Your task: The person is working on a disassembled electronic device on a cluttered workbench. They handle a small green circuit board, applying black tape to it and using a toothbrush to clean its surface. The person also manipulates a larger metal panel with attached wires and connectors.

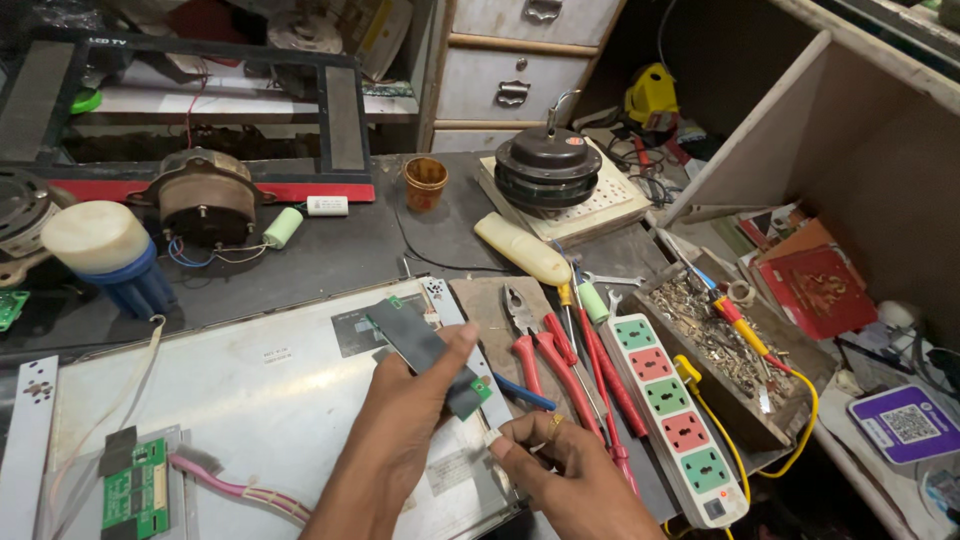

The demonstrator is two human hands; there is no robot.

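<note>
The left hand (400, 430) pinches a narrow dark strip (425, 355) between thumb and fingers, holding it tilted above the large grey metal panel (250, 400) that lies flat on the worktop (350, 245). The strip ends in a small green circuit piece at its lower end, close to the right hand (555, 460). The right hand sits just below and to the right, its fingers curled together and its fingertips pinching something small and pale at the panel's edge; what exactly it grips is too small to tell. A ring shows on one finger.

On the panel, a white rectangular label (278, 355) sits near the upper middle and a dark rectangular sticker (350, 330) lies beside it. A small green circuit board (135, 490) rests at the panel's lower left, with pink and white wires running from it.

Right of the hands lie red-handled pliers (535, 350) and screwdrivers, then a white power strip (675, 420) with green and red sockets. A wooden tray (720, 350) of screws stands beyond it. Further right, a red flat package (815, 290) leans among papers, and a purple card (905, 425) with a square black-and-white code lies near the edge. At the back stand a motor (205, 200), a small white cylinder (327, 206) and a brown cup (425, 183).
</note>
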